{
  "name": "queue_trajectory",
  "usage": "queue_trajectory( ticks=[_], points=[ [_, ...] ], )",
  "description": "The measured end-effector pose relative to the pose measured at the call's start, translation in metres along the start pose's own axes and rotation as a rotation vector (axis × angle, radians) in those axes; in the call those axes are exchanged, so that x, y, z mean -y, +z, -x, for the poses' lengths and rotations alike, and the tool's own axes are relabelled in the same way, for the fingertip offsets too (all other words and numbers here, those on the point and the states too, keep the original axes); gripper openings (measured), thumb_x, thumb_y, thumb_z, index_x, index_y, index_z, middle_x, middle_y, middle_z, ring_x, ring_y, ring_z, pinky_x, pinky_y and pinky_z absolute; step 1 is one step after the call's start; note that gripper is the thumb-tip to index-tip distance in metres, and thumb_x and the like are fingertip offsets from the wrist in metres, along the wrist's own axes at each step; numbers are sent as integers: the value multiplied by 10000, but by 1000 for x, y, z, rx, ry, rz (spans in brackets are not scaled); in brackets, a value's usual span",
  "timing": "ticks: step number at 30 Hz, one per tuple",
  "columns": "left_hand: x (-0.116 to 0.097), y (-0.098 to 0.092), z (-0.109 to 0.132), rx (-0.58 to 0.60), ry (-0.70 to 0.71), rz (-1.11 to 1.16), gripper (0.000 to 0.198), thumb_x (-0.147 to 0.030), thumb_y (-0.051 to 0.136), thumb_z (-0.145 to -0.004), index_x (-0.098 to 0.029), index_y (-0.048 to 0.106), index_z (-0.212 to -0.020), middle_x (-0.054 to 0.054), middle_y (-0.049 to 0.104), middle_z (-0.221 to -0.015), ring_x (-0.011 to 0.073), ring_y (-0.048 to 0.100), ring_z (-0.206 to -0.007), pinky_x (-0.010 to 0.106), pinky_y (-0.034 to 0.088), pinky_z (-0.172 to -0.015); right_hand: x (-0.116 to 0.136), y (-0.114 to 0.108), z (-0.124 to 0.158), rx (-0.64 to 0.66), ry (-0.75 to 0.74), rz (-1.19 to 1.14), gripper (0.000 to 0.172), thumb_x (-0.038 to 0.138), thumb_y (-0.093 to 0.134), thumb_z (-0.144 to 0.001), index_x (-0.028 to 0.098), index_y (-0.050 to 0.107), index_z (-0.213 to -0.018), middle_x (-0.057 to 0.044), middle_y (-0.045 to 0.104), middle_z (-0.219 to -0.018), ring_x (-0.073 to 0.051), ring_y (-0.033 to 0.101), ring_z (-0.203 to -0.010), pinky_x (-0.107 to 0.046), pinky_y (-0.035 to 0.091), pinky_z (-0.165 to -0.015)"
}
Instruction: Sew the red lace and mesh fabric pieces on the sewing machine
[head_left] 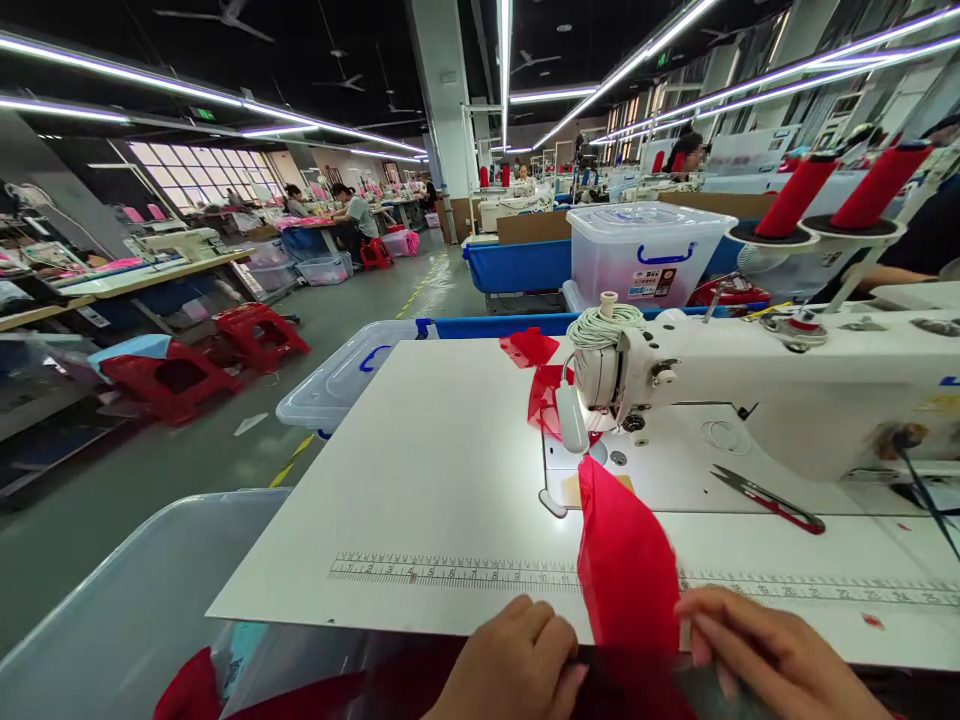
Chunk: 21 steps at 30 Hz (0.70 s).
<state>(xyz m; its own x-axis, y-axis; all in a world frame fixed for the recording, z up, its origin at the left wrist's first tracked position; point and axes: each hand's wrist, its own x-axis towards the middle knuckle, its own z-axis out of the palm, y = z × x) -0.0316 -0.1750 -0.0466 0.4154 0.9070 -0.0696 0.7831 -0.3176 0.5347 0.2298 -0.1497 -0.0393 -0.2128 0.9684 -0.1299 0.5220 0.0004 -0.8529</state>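
A strip of thin red fabric (626, 560) runs from under the sewing machine's head (611, 375) over the table's front edge. To its left, my left hand (517, 660) is closed, fingers curled on the fabric's lower part, where it turns dark and blurred. At the strip's right edge my right hand (772, 650) pinches the cloth between thumb and fingers. More red fabric pieces (529, 347) lie behind the needle area. Thread snips (772, 500) rest on the machine bed, right of the strip.
A printed ruler (450, 572) runs along the front of the white table (420, 450). At lower left stands a clear plastic bin (150, 570) with red cloth. Red thread cones (802, 195) stand above the machine. Behind it is a lidded clear box (645, 250). Red stools (169, 380) stand left.
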Motion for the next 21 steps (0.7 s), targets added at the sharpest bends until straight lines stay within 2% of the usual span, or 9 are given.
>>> queue_trajectory(
  ticks=[2, 3, 6, 9, 11, 14, 16, 18, 21],
  points=[
    [-18, -15, -34, -78, -86, -138, 155, -185, 465, -924, -214, 597, -1000, 57, 634, -998, 221, 597, -902, 341, 495, -786, 5, -12, -25, -242, 51, 201, 457, 660, 413, -764, 270, 647, -806, -39, 677, -663, -241, 642, -627, -333, 495, -573],
    [-25, -21, -51, -101, -141, -173, 157, -172, 472, -921, -187, 583, -1030, 75, 625, -1036, 226, 592, -928, 347, 492, -800, 8, -14, -35, -316, 82, 308, 452, 655, 393, -749, 272, 626, -808, -45, 689, -701, -255, 644, -642, -342, 472, -554],
    [-37, -33, -93, -163, -236, -210, 171, -242, 486, -946, -156, 555, -1076, 82, 620, -1043, 230, 592, -947, 346, 479, -823, 16, -4, -52, -359, 126, 559, 402, 604, 320, -772, 270, 535, -709, -55, 687, -755, -259, 620, -614, -331, 368, -487],
    [-32, -33, -119, -171, -264, -232, 160, -274, 512, -930, -147, 570, -1009, 90, 640, -1002, 246, 603, -928, 343, 463, -797, 15, 12, -54, -368, 53, 623, 350, 532, 302, -807, 262, 450, -642, -51, 656, -729, -240, 598, -605, -304, 304, -474],
    [-25, -33, -126, -153, -273, -234, 115, -158, 492, -896, -151, 584, -964, 87, 658, -969, 238, 618, -900, 327, 451, -761, 8, 16, -53, -404, 19, 562, 351, 522, 295, -851, 263, 428, -654, -23, 613, -652, -216, 559, -554, -293, 298, -472],
    [-17, -39, -126, -141, -294, -240, 243, -35, 429, -845, -147, 582, -997, 78, 672, -927, 220, 630, -844, 304, 427, -689, -6, 10, -56, -387, -4, 341, 383, 582, 327, -877, 267, 422, -681, 29, 513, -531, -179, 484, -468, -287, 347, -472],
    [-15, -44, -124, -159, -307, -249, 294, -5, 406, -833, -137, 570, -1039, 85, 668, -942, 220, 624, -856, 302, 414, -678, -12, 4, -59, -351, -23, 175, 381, 618, 402, -847, 267, 455, -711, 38, 512, -525, -171, 483, -462, -283, 383, -469],
    [-16, -44, -122, -183, -296, -255, 268, -25, 393, -865, -142, 573, -1025, 87, 659, -978, 217, 612, -895, 302, 410, -700, -13, 3, -62, -351, -9, 26, 371, 631, 483, -803, 261, 514, -785, 22, 585, -581, -176, 513, -480, -284, 405, -460],
    [-19, -37, -122, -187, -258, -245, 190, -224, 433, -950, -174, 601, -874, 58, 663, -906, 216, 610, -853, 313, 410, -715, -8, 7, -63, -404, 48, -172, 434, 632, 554, -757, 247, 563, -956, -18, 688, -734, -194, 583, -547, -287, 447, -475]
  ],
)
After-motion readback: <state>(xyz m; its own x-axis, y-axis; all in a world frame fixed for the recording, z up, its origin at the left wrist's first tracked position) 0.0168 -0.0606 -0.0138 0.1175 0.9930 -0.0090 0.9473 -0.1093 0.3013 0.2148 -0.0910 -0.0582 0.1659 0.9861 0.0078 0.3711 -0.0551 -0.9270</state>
